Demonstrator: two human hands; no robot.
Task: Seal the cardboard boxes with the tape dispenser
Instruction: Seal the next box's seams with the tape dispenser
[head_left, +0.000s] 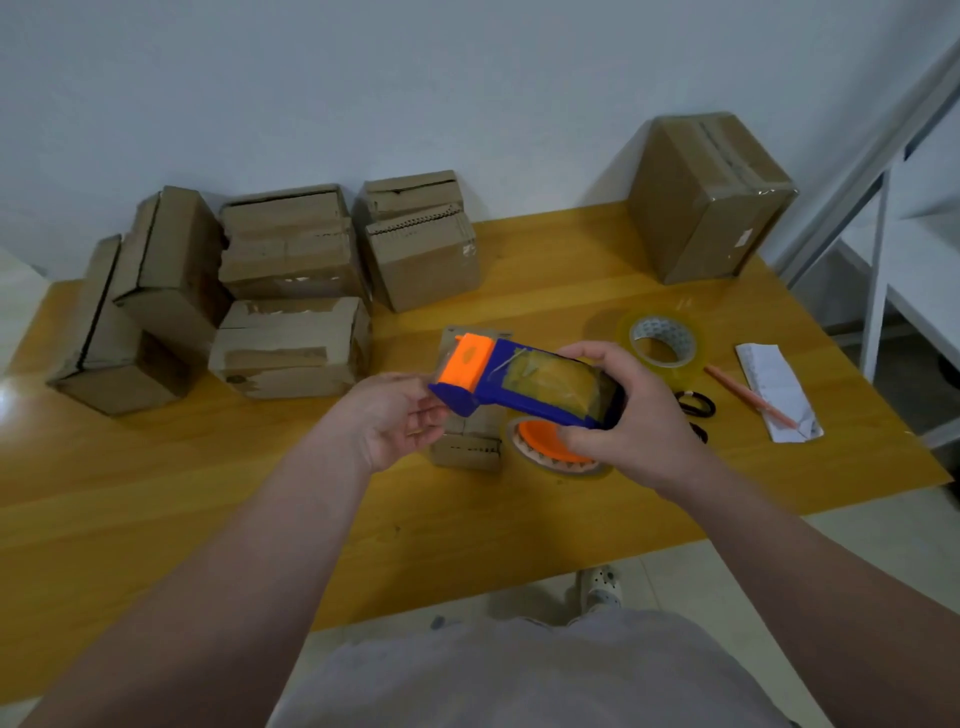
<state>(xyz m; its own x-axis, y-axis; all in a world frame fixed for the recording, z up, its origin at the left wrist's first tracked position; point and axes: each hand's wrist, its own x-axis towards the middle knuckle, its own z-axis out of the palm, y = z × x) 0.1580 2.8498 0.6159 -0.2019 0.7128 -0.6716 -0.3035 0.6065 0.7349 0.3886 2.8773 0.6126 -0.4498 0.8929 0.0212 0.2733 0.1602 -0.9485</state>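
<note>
Head view looks down on a yellow wooden table (208, 519). At its far left stands a cluster of cardboard boxes: a worn box (114, 343) at the edge, a tilted box (171, 260) leaning on it, then two stacked-looking boxes, the upper one (291, 239) with torn flaps and the lower one (291, 348) with patches of old tape. Just beside them stands a fifth box (421, 244), its top flaps loose.

Nearer the person, the left hand (395, 421) is turned palm up, its fingers curled together against the underside of the blue front end of the tape dispenser (519, 384). The dispenser is held in the air, above a small flat box (467, 441) lying on the table. An orange-cored tape ring (556, 441) shows just below it; whether it is part of the dispenser cannot be told. The right hand (628, 415) grips the dispenser's rear, thumb over the top and fingers wrapped beneath.

Further right lie a clear tape roll (665, 343), black loops (696, 404), and an orange pen (748, 397) resting on folded paper (779, 389). A large taped box (711, 197) stands at the back right corner.
</note>
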